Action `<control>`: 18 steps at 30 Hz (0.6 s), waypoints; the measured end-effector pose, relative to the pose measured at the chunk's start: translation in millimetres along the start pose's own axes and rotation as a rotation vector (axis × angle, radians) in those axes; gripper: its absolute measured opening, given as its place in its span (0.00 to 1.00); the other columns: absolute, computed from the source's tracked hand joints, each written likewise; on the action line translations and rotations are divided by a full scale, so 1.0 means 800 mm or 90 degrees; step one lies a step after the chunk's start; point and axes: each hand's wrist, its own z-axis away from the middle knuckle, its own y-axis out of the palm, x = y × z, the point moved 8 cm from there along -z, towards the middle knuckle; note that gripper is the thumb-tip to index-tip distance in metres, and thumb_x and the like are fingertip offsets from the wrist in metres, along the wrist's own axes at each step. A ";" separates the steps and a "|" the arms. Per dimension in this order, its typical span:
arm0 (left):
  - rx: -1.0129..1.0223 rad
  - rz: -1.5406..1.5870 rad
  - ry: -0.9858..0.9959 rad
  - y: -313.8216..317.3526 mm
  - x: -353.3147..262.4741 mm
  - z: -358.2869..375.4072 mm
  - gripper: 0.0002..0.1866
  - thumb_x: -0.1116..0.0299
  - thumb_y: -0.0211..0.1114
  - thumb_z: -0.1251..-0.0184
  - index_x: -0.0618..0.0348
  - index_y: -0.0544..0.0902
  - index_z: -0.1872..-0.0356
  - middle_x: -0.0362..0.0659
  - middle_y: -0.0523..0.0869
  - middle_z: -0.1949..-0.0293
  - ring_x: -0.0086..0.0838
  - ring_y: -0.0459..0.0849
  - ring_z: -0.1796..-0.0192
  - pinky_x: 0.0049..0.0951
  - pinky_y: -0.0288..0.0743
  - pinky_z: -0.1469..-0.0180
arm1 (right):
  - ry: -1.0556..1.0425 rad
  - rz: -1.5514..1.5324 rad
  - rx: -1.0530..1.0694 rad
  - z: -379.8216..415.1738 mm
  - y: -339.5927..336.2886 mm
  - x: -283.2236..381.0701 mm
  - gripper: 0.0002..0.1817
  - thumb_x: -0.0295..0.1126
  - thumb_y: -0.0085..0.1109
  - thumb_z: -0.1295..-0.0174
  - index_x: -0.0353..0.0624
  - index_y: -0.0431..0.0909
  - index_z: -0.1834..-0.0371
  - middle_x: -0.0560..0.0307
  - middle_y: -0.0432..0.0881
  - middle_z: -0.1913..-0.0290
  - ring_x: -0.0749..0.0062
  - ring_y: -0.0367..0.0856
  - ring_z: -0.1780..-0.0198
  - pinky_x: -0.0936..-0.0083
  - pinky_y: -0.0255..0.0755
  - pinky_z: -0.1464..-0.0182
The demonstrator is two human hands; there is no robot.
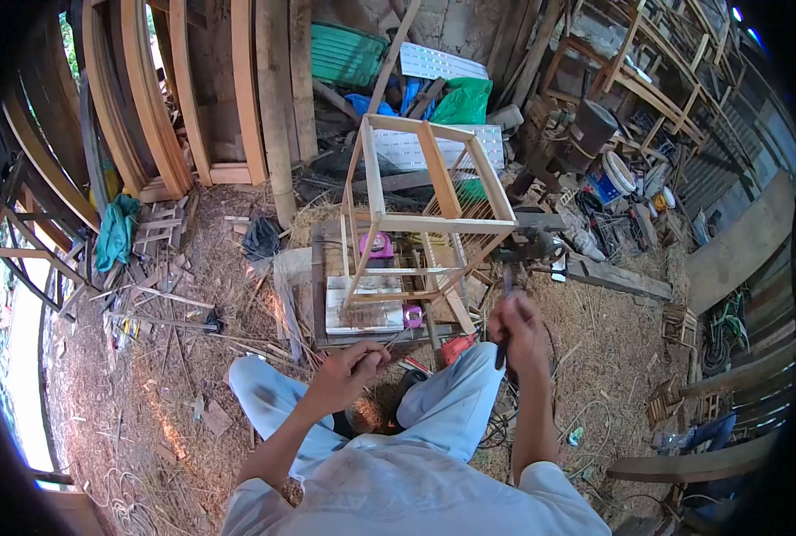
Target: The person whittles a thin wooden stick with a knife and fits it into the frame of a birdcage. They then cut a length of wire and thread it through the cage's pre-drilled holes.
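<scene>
My left hand (349,371) is closed in a pinch above my left knee; what sits between the fingertips is too small to make out. My right hand (520,329) is wrapped round a dark-handled tool (501,355), raised over my right knee. The tool's grey shaft points up and away from the fist. Beyond both hands stands a light wooden frame (443,223) with thin slats along one side and a wider board across its top. It rests on a low work board (319,304), beside a white panel (349,317) and a pink round object (413,315).
A red tool (457,348) lies by my right knee. Timber pieces (617,275) lie on the straw-strewn ground to the right. Buckets (614,174) and scrap stand at the back right. Tall wooden frames (184,98) lean at the left. Wood scraps lie around the board.
</scene>
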 end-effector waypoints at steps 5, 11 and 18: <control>-0.057 -0.098 0.039 0.008 -0.029 -0.010 0.10 0.67 0.55 0.30 0.64 0.80 0.61 0.46 0.84 0.72 0.31 0.84 0.68 0.31 0.76 0.63 | 0.162 -0.057 0.399 0.060 0.144 -0.020 0.26 0.32 0.49 0.30 0.44 0.57 0.30 0.62 0.73 0.78 0.84 0.67 0.80 0.85 0.60 0.80; -0.080 -0.269 0.173 0.014 -0.044 0.004 0.08 0.74 0.60 0.37 0.62 0.80 0.59 0.51 0.85 0.69 0.46 0.84 0.66 0.37 0.76 0.66 | 0.191 -0.144 0.394 0.054 0.166 -0.026 0.21 0.36 0.48 0.29 0.43 0.67 0.35 0.65 0.70 0.79 0.87 0.59 0.82 0.88 0.51 0.81; -0.073 -0.241 0.187 0.015 -0.054 0.016 0.07 0.72 0.62 0.38 0.61 0.81 0.60 0.49 0.85 0.68 0.44 0.85 0.67 0.36 0.77 0.67 | 0.241 -0.042 0.397 0.053 0.146 -0.023 0.15 0.36 0.55 0.33 0.36 0.79 0.52 0.67 0.73 0.78 0.89 0.60 0.81 0.87 0.50 0.81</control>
